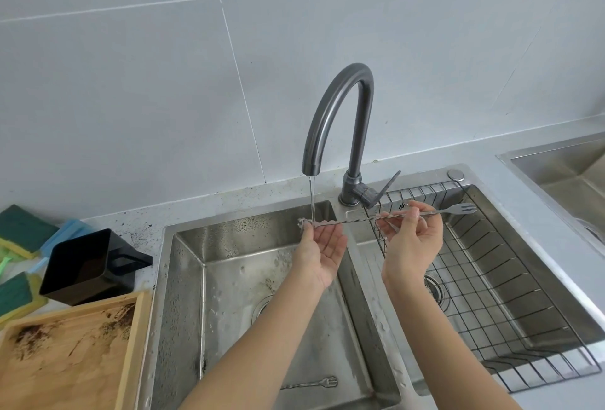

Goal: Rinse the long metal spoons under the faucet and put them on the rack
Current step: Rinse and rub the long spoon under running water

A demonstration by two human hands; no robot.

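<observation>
At frame centre, the right hand (413,239) pinches a long twisted metal spoon (386,217) with a fork end; its bowl sits under the dark curved faucet (337,121) stream, above the open, cupped left hand (324,246), beside the wire rack (510,295)

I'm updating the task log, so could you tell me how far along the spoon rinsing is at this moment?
Nothing looks finished yet: the wire rack in the right basin holds no utensils that I can see. In hand, the right hand pinches one long spoon with its bowl end under the running faucet, and the left hand is cupped open beneath. Left: racking it, then a second utensil lying in the left basin.
</observation>
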